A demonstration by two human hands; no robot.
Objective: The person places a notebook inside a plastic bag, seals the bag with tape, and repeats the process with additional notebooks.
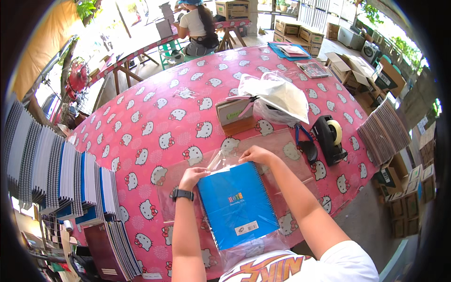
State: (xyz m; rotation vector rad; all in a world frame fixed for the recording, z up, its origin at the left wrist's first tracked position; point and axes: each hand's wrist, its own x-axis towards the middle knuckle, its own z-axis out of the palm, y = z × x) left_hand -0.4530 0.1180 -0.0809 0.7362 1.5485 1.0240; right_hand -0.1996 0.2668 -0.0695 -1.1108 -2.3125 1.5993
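Observation:
A blue spiral notebook (238, 202) lies face up in front of me inside a clear plastic sleeve (222, 160). The sleeve's loose end sticks out past the far edge of the notebook. At the far left corner my left hand (195, 177), with a dark watch at its wrist, pinches the plastic. My right hand (257, 155) is closed on the sleeve along the far edge, toward the right corner. Some fingertips are hard to make out through the shiny film. Beneath the notebook, more clear plastic sleeves (297, 164) lie flat on the table.
Stacked spiral notebooks (70, 174) line the pink patterned table's (141, 129) left edge. Beyond my hands are a small card holder (235, 115), white plastic bag (282, 96), black tape dispenser (327, 141) and blue-handled scissors (306, 145). A paper stack (384, 129) stands right; another person (195, 28) sits beyond.

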